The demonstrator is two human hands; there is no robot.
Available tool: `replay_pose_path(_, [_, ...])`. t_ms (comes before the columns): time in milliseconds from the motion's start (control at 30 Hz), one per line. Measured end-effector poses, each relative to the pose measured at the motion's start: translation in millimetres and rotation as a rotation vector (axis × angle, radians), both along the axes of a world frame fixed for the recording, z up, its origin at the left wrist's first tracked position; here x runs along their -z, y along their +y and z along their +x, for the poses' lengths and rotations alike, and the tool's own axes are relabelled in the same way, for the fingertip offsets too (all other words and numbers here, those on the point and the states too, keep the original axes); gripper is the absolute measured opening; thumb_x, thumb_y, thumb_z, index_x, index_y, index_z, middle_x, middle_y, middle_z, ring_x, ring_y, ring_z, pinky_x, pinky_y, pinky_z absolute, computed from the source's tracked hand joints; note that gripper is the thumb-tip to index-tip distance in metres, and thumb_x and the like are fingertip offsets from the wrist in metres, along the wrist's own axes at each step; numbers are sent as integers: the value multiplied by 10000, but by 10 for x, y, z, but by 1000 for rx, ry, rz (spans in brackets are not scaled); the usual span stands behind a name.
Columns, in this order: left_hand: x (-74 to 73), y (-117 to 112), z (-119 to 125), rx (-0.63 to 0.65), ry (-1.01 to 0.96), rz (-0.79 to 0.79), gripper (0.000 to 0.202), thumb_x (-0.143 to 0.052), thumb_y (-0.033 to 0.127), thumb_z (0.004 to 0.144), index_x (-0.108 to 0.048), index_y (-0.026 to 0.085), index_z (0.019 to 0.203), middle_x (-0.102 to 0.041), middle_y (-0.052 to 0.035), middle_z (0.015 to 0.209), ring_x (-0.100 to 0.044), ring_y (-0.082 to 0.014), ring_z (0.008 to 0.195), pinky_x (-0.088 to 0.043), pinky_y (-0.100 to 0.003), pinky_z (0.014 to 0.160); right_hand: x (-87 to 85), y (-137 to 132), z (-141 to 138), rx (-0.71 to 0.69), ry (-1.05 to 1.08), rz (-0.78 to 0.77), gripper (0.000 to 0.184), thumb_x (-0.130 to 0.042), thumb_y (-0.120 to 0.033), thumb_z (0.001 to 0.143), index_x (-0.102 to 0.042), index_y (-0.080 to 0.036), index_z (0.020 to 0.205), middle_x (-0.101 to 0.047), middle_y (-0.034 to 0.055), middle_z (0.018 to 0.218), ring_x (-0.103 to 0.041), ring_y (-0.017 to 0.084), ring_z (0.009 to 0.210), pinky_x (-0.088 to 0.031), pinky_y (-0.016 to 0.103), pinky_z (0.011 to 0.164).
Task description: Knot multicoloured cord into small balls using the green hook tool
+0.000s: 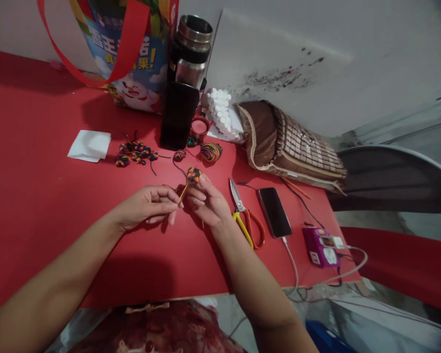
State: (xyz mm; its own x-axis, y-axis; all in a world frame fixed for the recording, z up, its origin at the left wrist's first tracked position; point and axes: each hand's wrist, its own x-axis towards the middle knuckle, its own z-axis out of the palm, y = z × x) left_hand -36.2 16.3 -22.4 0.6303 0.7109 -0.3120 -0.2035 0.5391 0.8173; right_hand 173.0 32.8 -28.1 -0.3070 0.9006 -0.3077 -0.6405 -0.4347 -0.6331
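Between finger and thumb, my right hand (209,198) pinches a small knotted ball of multicoloured yarn (194,175). My left hand (154,206) is closed on the yarn strands (183,194) that run down from that ball. Both hands are raised over the red table. Beyond them lie a wound ball of yarn (210,152) and a smaller dark red bundle (179,155). A cluster of finished-looking yarn knots (135,153) rests to the left, with loose ends sticking out. Scissors (244,215) with one yellow and one orange handle lie right of my right hand.
A dark phone (179,115) leans upright against a steel bottle (193,49), beside a printed bag (135,63). Folded white paper (89,145) lies left. On the right are a charging phone (274,212), a purple power block (321,247), cables and a brown checked cushion (297,142).
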Motion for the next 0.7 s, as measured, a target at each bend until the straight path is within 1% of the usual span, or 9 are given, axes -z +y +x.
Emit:
replay_pose_path(133, [-32, -30, -33, 224, 20, -5, 255, -819, 391, 960, -706, 166, 917, -833, -140, 789, -397, -42, 368, -288, -176, 378, -16, 8, 22, 14, 11, 13, 428, -978, -322, 733, -577, -234, 856, -439, -106, 691, -168, 50, 543, -207, 139, 448])
replay_pose_path(200, [-46, -29, -30, 241, 67, 2, 250, -835, 383, 943, -741, 152, 936, -849, -159, 908, -409, -33, 380, -315, -192, 388, -39, 3, 30, 26, 30, 11, 422, -979, -300, 717, -586, -228, 853, -484, -100, 718, -183, 39, 541, -225, 139, 461])
replay_pose_path(267, [-61, -10, -14, 84, 104, 32, 269, -882, 380, 898, -791, 144, 989, -835, -135, 959, -423, -24, 408, -323, -197, 409, -67, -4, 38, 13, 35, 12, 413, -978, -285, 701, -595, -222, 841, -526, -97, 727, -191, 32, 537, -229, 143, 466])
replay_pose_path(367, [-80, 37, 12, -270, 94, 75, 363, -942, 432, 832, -818, 149, 1023, -775, -65, 861, -423, -27, 459, -295, -182, 440, -99, -25, 35, -49, -5, 12, 374, -966, -294, 707, -622, -210, 825, -579, -87, 713, -223, 20, 513, -235, 152, 456])
replay_pose_path(400, [-82, 48, 18, -332, 85, 79, 387, -956, 451, 815, -815, 148, 1009, -751, -49, 823, -422, -31, 475, -289, -177, 447, -103, -36, 25, -77, -26, 8, 361, -964, -299, 712, -636, -204, 828, -604, -79, 715, -253, 16, 504, -244, 154, 456])
replay_pose_path(467, [-79, 52, 26, -363, 84, 70, 413, -977, 464, 790, -800, 151, 994, -697, -16, 741, -431, -45, 489, -313, -174, 460, -99, -64, -9, -140, -71, -1, 348, -969, -306, 714, -665, -194, 843, -633, -66, 694, -328, 17, 492, -256, 159, 460])
replay_pose_path(567, [-67, 21, 34, -331, 123, 39, 405, -999, 424, 766, -744, 179, 965, -659, 16, 675, -512, -84, 500, -417, -193, 488, -73, -102, -76, -208, -119, 14, 351, -991, -321, 701, -699, -185, 839, -611, -69, 612, -387, 30, 481, -236, 167, 462])
replay_pose_path(633, [-68, 4, 35, -312, 127, 20, 408, -1016, 387, 738, -705, 190, 914, -689, 11, 690, -589, -115, 530, -518, -231, 530, -51, -114, -113, -205, -151, 46, 365, -1005, -361, 693, -715, -180, 821, -602, -69, 592, -385, 28, 476, -220, 174, 461])
replay_pose_path(700, [-81, 11, 29, -329, 89, 19, 411, -1039, 345, 694, -701, 177, 857, -698, 9, 683, -593, -107, 525, -541, -226, 530, -40, -112, -128, -173, -197, 81, 394, -1022, -400, 673, -727, -178, 809, -622, -61, 610, -383, 24, 474, -216, 182, 462])
